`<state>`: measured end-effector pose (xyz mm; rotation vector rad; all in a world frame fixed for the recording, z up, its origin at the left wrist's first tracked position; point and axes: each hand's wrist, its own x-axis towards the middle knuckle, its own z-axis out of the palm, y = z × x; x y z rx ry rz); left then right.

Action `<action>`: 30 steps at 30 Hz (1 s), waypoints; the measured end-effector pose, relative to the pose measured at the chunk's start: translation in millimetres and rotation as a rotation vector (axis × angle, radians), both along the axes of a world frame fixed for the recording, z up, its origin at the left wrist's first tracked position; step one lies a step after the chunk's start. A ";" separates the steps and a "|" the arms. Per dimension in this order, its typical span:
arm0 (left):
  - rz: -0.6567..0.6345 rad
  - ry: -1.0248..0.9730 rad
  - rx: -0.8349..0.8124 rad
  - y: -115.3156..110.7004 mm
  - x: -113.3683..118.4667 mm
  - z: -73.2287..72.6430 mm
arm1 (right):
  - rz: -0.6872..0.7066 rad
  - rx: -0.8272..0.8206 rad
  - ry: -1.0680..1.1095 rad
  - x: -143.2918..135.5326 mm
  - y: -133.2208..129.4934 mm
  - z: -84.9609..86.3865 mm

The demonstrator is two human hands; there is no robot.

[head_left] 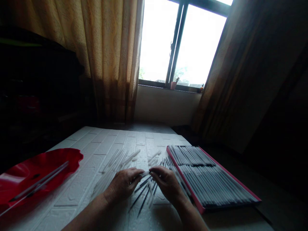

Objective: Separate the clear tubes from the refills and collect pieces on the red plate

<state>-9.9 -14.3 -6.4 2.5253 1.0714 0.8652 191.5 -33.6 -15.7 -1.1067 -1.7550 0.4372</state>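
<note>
Patterned curtains point(108, 57) flank a bright window point(156, 41) beyond a white, brick-embossed tabletop point(141, 138). Midway, the left hand point(125, 181) and right hand point(167, 183) pinch a small pale piece point(146, 173) above thin dark sticks point(143, 200). Clear tubes point(115, 162) and a wavy red bowl point(55, 157) lie left; right, a pink-edged tray point(183, 179) holds packed rows.

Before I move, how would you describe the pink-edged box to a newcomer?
On the white brick-patterned tabletop, look to the right of the right hand. The pink-edged box is shallow and straight-sided, packed with two rows of thin sticks, unlike the wavy-rimmed red dish at far left.
</note>
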 end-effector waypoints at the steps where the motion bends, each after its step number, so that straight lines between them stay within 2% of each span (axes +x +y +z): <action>1: -0.002 0.004 0.002 -0.1 -0.2 0.0 | -0.004 -0.005 -0.037 0.4 -0.9 1.6; 13: -0.030 0.034 -0.010 -1.0 0.6 1.1 | -0.035 0.040 -0.196 -2.1 -4.1 3.3; 19: -0.044 0.084 0.002 -4.4 2.4 2.1 | -0.106 -0.029 -0.328 -3.6 -2.2 -1.2; 25: -0.031 0.064 -0.006 -2.0 1.6 0.8 | -0.062 -0.107 -0.172 -1.8 -0.8 -2.5; 30: -0.003 0.057 -0.016 0.2 0.2 1.1 | 0.074 -0.186 0.050 -0.5 -4.6 2.4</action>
